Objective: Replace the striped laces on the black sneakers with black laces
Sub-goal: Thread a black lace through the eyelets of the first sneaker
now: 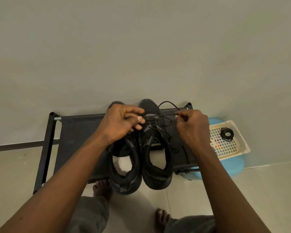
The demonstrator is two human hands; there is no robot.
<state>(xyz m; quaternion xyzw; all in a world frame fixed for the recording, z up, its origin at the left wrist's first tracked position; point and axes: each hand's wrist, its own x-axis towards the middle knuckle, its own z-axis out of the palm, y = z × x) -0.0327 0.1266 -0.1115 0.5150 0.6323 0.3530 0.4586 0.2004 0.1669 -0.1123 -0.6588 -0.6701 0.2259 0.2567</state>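
Black lace is stretching taut between both hands, running left to right above the right sneaker. Left hand is pinching one end, grip closed on the lace between thumb and fingers. Right hand is pinching the other side, grip closed too, with a loop of lace arcing up behind it. Both sneakers are sitting side by side on a low black rack, toes pointing away toward the wall, heels toward the person, long axis running near to far. Left sneaker is partly hidden under the left hand and wrist, so its lacing is hard to make out. Loose lace is trailing down beside the right sneaker, dark on dark fabric, hard to follow. Another coil of black lace is lying in a white basket resting on a blue stool just right of the rack. Bare feet are showing on the floor below.
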